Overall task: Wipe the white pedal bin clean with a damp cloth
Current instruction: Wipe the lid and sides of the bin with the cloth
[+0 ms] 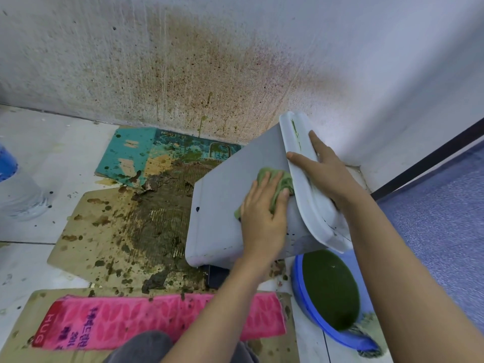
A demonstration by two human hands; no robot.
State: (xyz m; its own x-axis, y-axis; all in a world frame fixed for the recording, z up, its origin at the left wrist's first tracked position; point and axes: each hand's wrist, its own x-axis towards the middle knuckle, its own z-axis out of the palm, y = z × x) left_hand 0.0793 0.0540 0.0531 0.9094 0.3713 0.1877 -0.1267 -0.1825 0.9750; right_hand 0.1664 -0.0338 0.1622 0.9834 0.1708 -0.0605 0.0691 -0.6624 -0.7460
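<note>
Side-wiping is under way: the bin (pixel 227 200) tilts on the floor near the wall corner. The left hand (pixel 262 208) presses flat on the cloth (pixel 284 182), and the right hand (pixel 324 165) clasps the lid (pixel 324 221). Next, probably the stained lid.

- Rear wall (pixel 183 61): white, rough pitted plaster; a broad brown-and-green spatter with drip runs reaching the floor line.
- Side wall (pixel 406 74): white, smoother and brighter; meets the rear wall in a corner at right.
- Floor (pixel 47 148): pale glossy tiles, dark grout lines, scattered dark flecks.
- Dark strip (pixel 424 161): diagonal, between the side wall's base and the blue-violet flooring (pixel 450 226), which is finely textured.
- Teal printed cardboard (pixel 131 153): flat on the tiles, against the rear wall, stained.
- Brown cardboard (pixel 99 231): just in front of it, thick with green-brown muck.
- Near cardboard (pixel 18 328): spotted, bearing a pink patterned towel (pixel 157 320).
- Light: soft and even, strongest on the side wall.
</note>
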